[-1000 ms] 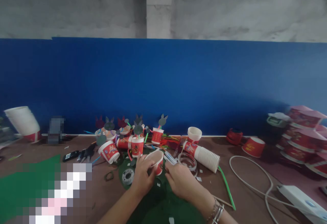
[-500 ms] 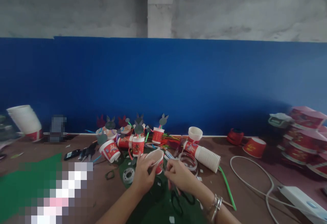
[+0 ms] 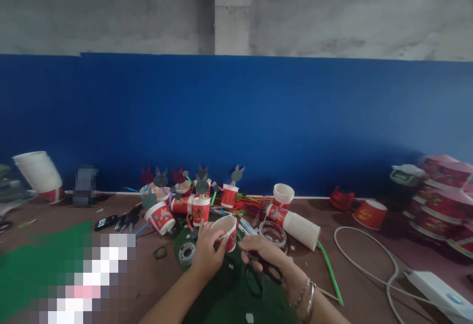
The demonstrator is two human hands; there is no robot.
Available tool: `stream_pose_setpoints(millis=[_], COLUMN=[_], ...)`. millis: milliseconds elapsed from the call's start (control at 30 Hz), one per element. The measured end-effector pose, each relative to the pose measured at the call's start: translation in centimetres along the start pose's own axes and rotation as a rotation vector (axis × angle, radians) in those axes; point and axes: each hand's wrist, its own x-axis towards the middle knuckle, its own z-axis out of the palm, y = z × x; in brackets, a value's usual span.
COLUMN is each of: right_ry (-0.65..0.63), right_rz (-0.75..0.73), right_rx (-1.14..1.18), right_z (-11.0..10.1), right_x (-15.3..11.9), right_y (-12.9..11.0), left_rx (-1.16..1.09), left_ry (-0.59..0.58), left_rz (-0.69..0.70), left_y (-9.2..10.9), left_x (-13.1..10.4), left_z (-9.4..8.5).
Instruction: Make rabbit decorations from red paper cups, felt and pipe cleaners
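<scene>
My left hand is closed around the near side of a red and white paper cup, which tilts with its mouth toward the upper left. In my right hand is a pair of scissors with black handles; its loops hang below my fingers and the tips point at the cup's right side. Whether the tips touch the cup I cannot tell. Beneath both hands lies dark green felt with small white scraps on it.
Behind the hands stand decorated paper cups with dark animal-head cutouts. A stack of cups lies on its side to the right, beside rolls of clear tape. Farther right are a white cable and a power strip.
My right hand has turned, so the scissors' handles now show more and their tips point at the cup. My left hand keeps its hold on the cup.
</scene>
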Motion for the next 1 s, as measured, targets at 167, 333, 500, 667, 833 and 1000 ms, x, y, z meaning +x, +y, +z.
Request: stream_pose_setpoints(millis=[167,333,500,667,833,1000], right_ry=[0.259,0.386,0.277,-0.009,0.145,0.407], right_rz=[-0.051,-0.179,-0.020,0.022,-0.008,-0.216], right_rx=[-0.551,-1.215,-0.588,-0.058,-0.370,-1.100], right_z=[1.8,3.1,2.1,-0.1,0.8,2.8], right_x=[-1.9,-3.3,-1.7,-0.1,-1.4,-3.2], right_y=[-1.3,-2.2,-1.2,-0.2,-0.9,-2.3], left_rx=[-0.009,-0.011,-0.007,0.007,-0.010,-0.025], left_ry=[-0.042,-0.039,-0.045,-0.008,-0.045,-0.039], left_rz=[0.019,0.024,0.019,0.019,0.015,0.037], left_y=[0.5,0.4,0.5,0.4,0.5,0.7], left_x=[0.2,0.0,0.0,0.0,0.0,0.1], left_z=[-0.2,-0.2,-0.2,-0.1,-0.2,-0.3])
